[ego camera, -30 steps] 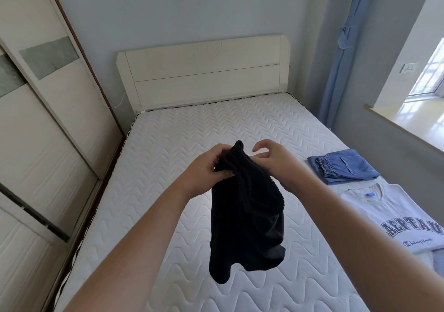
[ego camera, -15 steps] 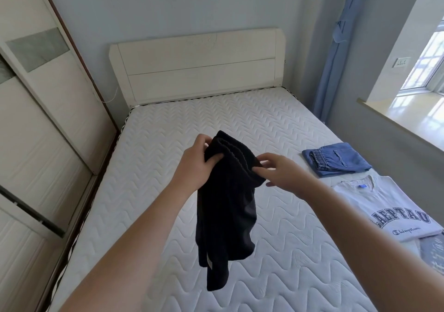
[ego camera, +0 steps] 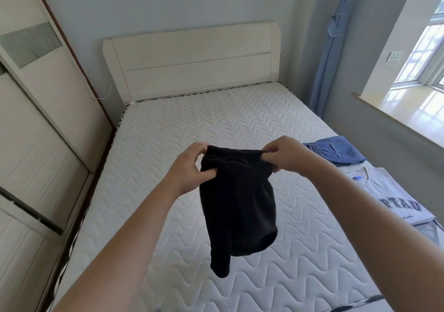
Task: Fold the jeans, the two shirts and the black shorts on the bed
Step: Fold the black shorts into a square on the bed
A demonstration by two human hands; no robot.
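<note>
i see my left hand (ego camera: 189, 167) and right hand (ego camera: 286, 154) both pinching the black shorts' (ego camera: 237, 206) waistband above the mattress (ego camera: 168, 129).

Only readable print I can spot is on the grey shirt (ego camera: 394, 198) lying on the bed (ego camera: 216, 124) at the right: big dark block capitals where just "PTAU" shows, since the right arm cuts off whatever comes before. There's a smaller line of script under it, way too tiny to make out. The blue neck tag (ego camera: 357, 178) on that shirt shows no lettering I can read.
</note>
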